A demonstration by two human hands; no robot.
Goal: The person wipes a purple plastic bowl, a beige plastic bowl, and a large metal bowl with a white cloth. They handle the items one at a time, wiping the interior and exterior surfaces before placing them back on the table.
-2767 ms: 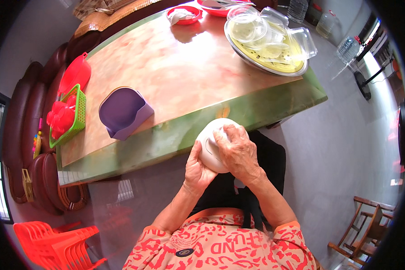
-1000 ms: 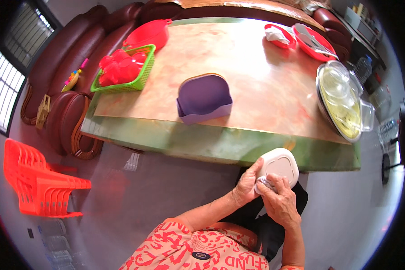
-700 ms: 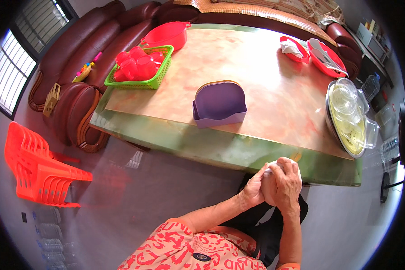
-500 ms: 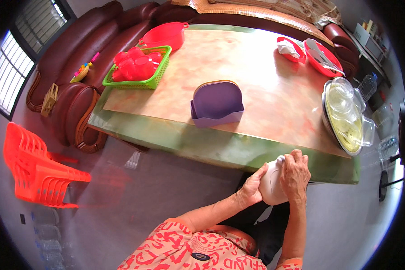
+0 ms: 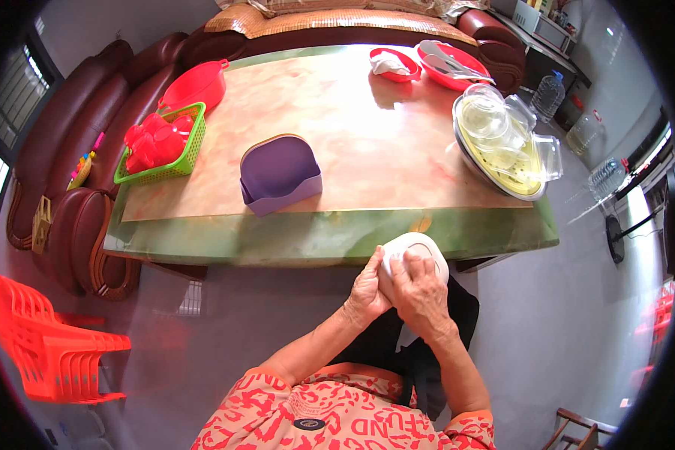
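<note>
Hands meet just below the near edge of the desk, both wrapped round one white bowl [image 5: 420, 251]. The left hand [image 5: 366, 294] has a closed grip on the bowl's left side, fingers curled against it from below. The right hand [image 5: 420, 296] lies over the near part of the bowl, fingers spread across its surface, so only the far rim and a strip of white show past the knuckles. The bowl is held in the air over the person's dark lap, right beside the green edge of the desk [image 5: 330, 236]; whether it touches that edge I cannot tell.

Further out on the desk, a purple holder [image 5: 280, 174] stands near the front. A green basket [image 5: 161, 146] of red cups sits on the left, with a red bowl [image 5: 195, 84] behind it. On the right is a big round tray [image 5: 536, 193] stacked with clear containers. Orange plastic chairs [image 5: 49, 345] are stacked on the floor at the left.
</note>
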